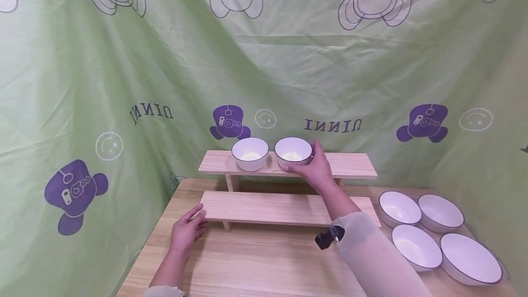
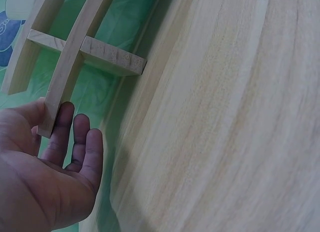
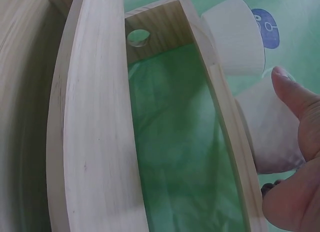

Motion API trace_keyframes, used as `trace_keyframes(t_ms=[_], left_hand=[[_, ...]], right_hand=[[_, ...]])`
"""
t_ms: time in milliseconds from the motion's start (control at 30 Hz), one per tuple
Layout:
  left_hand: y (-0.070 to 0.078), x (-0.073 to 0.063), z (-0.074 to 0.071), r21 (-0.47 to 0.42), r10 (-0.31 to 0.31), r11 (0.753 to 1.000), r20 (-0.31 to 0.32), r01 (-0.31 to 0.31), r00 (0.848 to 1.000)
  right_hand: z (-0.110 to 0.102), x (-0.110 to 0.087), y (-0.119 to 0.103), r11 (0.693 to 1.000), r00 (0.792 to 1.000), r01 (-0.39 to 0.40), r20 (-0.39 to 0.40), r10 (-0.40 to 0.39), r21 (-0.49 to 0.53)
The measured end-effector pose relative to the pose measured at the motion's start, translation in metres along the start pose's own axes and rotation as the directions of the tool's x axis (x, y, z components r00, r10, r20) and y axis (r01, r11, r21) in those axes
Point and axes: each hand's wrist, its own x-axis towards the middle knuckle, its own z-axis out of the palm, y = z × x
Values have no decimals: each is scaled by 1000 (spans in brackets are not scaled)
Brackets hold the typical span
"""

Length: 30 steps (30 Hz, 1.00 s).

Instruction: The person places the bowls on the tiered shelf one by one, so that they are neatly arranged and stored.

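Right hand pinches a bowl; seat it flat on the upper shelf, left hand pinching the lower shelf

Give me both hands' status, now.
Left hand: pinching the left end of the lower shelf.
Right hand: holding the right-hand bowl of the two at the upper shelf.

backdrop: creased green curtain, purple cartoon figures | furniture: wood-grain table | light: soft, apparently from above
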Motion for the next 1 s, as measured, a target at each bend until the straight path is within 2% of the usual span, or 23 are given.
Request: trace_keyframes(t_ms=[400,1000], left_hand=[[-2,2,-1,-3,-10,1000,-13,10,1000],[-2,4,-2,4,-14,1000,-4,14,1000]], right_hand=[[-6,-9,0,999,1000,11,5,-11,-31],[-26,-32,-3,997,1000,-8,-14,9,72]])
